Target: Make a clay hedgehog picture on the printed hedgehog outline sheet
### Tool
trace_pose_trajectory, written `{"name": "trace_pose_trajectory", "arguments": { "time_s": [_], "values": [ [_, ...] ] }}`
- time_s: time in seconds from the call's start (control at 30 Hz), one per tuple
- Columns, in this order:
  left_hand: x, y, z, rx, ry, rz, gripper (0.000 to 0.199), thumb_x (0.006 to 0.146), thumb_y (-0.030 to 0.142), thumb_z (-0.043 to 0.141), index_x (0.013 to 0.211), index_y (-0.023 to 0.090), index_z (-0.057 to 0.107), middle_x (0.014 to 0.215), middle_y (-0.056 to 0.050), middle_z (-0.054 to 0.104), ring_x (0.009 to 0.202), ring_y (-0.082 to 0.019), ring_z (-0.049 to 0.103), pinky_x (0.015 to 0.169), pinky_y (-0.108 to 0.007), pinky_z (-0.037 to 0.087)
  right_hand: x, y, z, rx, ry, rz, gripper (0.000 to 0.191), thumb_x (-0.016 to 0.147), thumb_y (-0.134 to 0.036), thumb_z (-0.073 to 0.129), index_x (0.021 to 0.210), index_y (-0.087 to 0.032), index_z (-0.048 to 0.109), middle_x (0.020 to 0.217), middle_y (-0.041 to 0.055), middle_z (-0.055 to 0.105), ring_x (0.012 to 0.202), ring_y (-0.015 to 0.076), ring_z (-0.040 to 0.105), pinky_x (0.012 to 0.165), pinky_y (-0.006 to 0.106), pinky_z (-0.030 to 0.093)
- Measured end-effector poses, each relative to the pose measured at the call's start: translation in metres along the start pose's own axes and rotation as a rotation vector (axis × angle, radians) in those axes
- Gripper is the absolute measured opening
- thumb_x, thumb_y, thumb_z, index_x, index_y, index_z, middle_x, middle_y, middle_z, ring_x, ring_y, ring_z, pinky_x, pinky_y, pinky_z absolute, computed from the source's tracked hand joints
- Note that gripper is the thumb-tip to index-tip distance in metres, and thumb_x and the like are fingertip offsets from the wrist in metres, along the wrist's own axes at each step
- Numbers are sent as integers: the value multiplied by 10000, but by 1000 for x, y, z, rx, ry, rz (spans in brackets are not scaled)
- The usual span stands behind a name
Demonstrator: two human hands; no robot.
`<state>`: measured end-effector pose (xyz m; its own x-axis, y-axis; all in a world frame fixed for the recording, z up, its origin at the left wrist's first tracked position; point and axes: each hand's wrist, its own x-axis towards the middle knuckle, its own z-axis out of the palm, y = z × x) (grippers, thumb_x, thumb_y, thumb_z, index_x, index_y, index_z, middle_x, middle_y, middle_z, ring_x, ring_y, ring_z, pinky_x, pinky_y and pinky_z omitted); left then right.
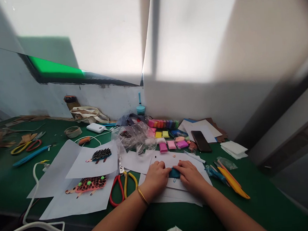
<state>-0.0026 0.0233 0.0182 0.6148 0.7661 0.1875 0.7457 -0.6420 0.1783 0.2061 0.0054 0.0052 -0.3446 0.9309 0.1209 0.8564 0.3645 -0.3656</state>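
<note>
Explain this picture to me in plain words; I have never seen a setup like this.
There is no machine here. A person works with two bare hands, and the single picture comes from a camera worn on the head, looking forward and down.

The left hand and right hand meet at a small blue piece over white paper. Whether they pinch or press it is hard to tell.

Around them on the green tabletop lie a dark phone, colourful packets and, to the left, sheets bearing a dark spiky animal figure and a pink-and-black one.
</note>
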Motion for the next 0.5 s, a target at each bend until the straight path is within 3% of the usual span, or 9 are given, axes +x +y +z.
{"name": "trace_pose_trajectory", "arguments": {
  "time_s": [0.17, 0.33, 0.5],
  "values": [
    [-1, -4, 1, -85, 17, -26, 329, 910, 187, 495, 1187, 277, 646, 1031, -64, 596, 986, -236, 530, 900, -378, 433, -2, 1, -1, 14, 10, 34, 618, 813, -160, 437, 1416, -284, 493, 1313, 80, 556, 1266, 263, 431, 1082, 448, 337],
    [-3, -6, 1, -130, 37, -52, 348, 904, 149, 466, 1212, 207, 617, 1072, -78, 617, 1035, -236, 538, 939, -369, 434, -2, -5, -6, -21, -3, 9, 504, 845, -197, 437, 1305, -315, 607, 1328, 63, 550, 1256, 263, 438, 1078, 447, 338],
    [-3, -5, 4, -112, 39, -64, 293, 901, 150, 477, 1129, 189, 657, 1061, -90, 624, 1020, -242, 548, 937, -371, 440, 2, -8, -3, -65, -2, 9, 484, 847, -207, 446, 1292, -284, 618, 1346, 74, 554, 1271, 273, 429, 1076, 463, 329]
  ]
}}
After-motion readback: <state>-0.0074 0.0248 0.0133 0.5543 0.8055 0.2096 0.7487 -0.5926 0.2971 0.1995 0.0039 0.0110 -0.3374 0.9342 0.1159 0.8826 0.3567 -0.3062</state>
